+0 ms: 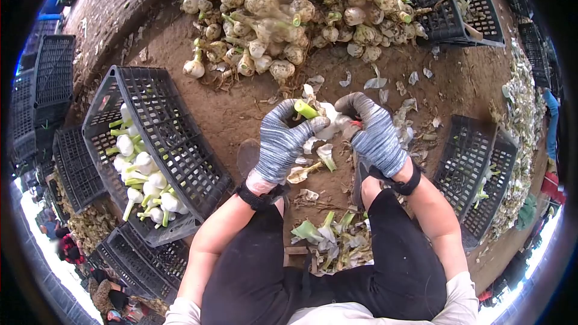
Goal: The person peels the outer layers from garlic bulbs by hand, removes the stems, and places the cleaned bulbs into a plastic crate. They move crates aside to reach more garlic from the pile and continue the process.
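A white garlic bulb [326, 121] with a short green cut stem is held between my hands, above the dirt floor. My left hand [286, 138], in a grey-blue knit glove, is closed on the bulb, with its thumb along the stem. At the bulb's other side, my gloved right hand [374, 134] is closed, fingertips against the bulb. A small red object [356, 124] shows between the right fingers; most of it is hidden. Below the hands lie peeled skins and leaf scraps [326, 156].
A large heap of unpeeled garlic [295, 18] lies ahead. On the left, a tilted black crate [174, 126] holds several cleaned white bulbs [144, 165]. Another black crate [463, 153] stands at right with a few stems inside. Trimmings [331, 244] lie between my legs.
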`<act>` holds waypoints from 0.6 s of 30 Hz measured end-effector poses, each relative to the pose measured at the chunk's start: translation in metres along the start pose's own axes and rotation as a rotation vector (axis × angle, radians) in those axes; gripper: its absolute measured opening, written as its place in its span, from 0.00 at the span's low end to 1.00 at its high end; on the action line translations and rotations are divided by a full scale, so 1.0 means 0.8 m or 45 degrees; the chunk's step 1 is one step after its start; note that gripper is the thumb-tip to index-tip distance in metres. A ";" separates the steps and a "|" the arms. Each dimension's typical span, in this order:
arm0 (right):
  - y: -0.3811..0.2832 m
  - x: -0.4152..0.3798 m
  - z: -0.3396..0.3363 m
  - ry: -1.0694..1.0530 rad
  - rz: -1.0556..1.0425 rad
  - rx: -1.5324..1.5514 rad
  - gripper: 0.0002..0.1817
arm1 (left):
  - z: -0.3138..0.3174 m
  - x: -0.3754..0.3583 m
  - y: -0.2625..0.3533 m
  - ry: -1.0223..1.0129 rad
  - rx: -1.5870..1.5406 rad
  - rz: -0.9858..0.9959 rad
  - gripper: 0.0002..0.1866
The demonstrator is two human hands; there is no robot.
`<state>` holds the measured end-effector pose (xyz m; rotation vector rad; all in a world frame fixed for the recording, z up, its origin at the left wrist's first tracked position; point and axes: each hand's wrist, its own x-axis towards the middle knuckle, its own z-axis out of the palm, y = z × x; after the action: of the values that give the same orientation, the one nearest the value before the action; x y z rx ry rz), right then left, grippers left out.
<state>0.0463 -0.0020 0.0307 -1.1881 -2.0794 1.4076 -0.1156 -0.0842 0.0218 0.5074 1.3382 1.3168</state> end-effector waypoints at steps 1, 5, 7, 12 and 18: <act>-0.003 0.002 -0.004 0.010 0.008 -0.018 0.13 | -0.001 0.000 0.001 0.007 -0.001 -0.009 0.12; 0.040 -0.002 -0.018 0.042 0.097 -0.252 0.11 | -0.005 0.000 -0.001 -0.035 -0.181 -0.020 0.11; 0.060 -0.002 -0.028 -0.221 0.206 -0.487 0.11 | -0.012 0.005 -0.005 -0.079 -0.385 -0.112 0.13; 0.080 -0.010 -0.021 -0.290 -0.152 -0.575 0.20 | -0.033 0.017 -0.029 -0.152 -1.224 -0.650 0.21; -0.007 -0.001 -0.014 -0.456 0.682 0.837 0.21 | -0.044 0.020 -0.045 -0.226 -1.320 -0.682 0.21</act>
<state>0.0522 0.0030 0.0409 -1.2987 -1.3003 2.4502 -0.1372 -0.0944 -0.0249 -0.4201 0.4487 1.2670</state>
